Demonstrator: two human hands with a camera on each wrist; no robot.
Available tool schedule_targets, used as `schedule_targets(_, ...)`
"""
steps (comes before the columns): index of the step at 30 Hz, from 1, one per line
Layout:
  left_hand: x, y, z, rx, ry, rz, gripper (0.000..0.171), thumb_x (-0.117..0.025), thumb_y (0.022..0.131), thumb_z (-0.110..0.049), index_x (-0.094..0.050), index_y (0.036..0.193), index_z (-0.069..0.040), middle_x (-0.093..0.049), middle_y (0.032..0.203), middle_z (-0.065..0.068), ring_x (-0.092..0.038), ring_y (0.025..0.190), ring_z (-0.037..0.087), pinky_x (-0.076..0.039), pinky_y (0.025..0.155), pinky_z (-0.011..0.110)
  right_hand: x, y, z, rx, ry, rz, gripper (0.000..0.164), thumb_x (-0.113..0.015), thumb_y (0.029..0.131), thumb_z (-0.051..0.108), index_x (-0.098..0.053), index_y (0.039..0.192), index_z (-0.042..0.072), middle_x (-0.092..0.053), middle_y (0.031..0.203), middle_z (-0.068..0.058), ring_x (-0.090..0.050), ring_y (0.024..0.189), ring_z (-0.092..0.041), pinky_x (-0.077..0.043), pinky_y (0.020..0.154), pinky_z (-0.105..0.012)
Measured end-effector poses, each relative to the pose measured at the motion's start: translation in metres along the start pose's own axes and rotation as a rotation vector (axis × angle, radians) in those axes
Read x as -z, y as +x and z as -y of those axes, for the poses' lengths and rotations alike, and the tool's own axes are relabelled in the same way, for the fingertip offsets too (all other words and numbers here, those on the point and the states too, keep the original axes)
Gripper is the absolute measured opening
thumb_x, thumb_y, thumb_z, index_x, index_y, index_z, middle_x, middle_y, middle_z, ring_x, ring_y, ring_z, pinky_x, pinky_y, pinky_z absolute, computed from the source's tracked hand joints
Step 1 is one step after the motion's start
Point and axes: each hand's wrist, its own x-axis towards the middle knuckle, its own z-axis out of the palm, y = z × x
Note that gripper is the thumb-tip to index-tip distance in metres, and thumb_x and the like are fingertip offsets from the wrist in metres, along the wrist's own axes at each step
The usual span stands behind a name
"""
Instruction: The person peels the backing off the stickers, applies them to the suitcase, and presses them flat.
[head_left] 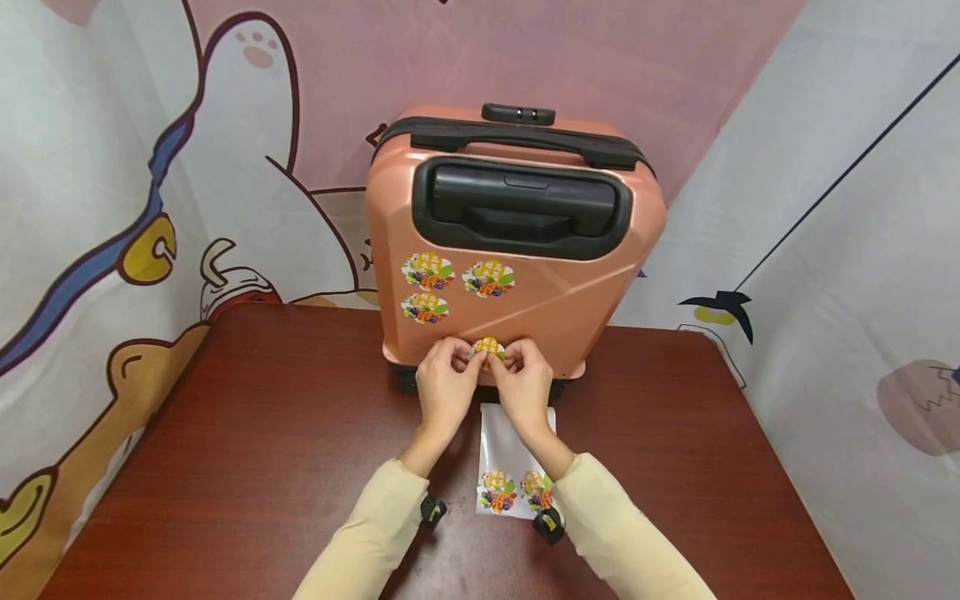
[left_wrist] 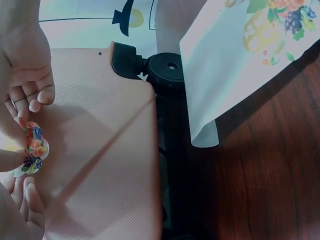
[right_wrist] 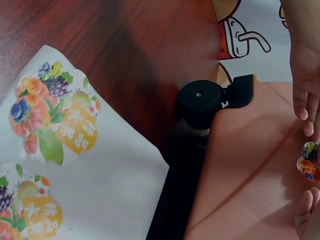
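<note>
Low on the pink suitcase (head_left: 517,308), both hands hold a round fruit sticker (head_left: 489,345) by its edges. On one side the left hand (head_left: 444,385) pinches it between thumb and fingers. Opposite, the right hand (head_left: 527,387) grips it in the same way, and the two thumbs meet near its lower part. In the left wrist view the sticker (left_wrist: 36,147) looks slightly bent close over the shell. Three similar stickers (head_left: 426,308) are on the shell above the hands. Below, a white backing sheet (head_left: 498,437) carries two more fruit stickers and lies partly under the right forearm.
The suitcase stands upright at the back of the brown table (head_left: 315,467), against a printed cloth (head_left: 330,100). Its black handle (head_left: 525,200) is recessed near the top. A black wheel (right_wrist: 200,100) sticks out from a bottom corner. One edge of the backing sheet curls up.
</note>
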Motion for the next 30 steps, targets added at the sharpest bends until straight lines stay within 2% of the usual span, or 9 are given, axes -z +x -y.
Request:
schedule_targets(11,-0.002,0.002,0.000,-0.032,0.082,-0.036,0.020,-0.078,0.075,-0.017,-0.062,0.076,-0.005,-0.061,0.068,0.004,-0.059,0.056,0.015,-0.047,0.053,0.033,-0.008,0.002,0.003,0.015,-0.051,-0.076,0.019,-0.073,0.071,-0.002,-0.054,0.070,0.000,-0.054,0.062,-0.010,-0.051,0.054,-0.019,-0.039,0.051,-0.023)
schedule_targets(20,-0.003,0.004,0.001,-0.050,0.105,-0.068,0.020,-0.079,0.074,-0.017,-0.063,0.074,-0.006,-0.060,0.066,0.003,-0.057,0.053,0.015,-0.045,0.051,0.034,-0.010,0.003,0.004,0.005,-0.047,-0.092,0.020,-0.074,0.071,-0.001,-0.054,0.069,0.001,-0.055,0.062,-0.009,-0.052,0.055,-0.020,-0.040,0.052,-0.023)
schedule_targets(30,-0.003,0.005,0.000,-0.040,0.131,-0.080,0.020,-0.079,0.074,-0.017,-0.062,0.073,-0.006,-0.060,0.065,0.002,-0.056,0.052,0.015,-0.044,0.049,0.034,-0.013,0.003,0.004,0.000,-0.058,-0.110,0.021,-0.074,0.071,0.000,-0.054,0.068,0.000,-0.055,0.062,-0.011,-0.053,0.055,-0.021,-0.041,0.052,-0.027)
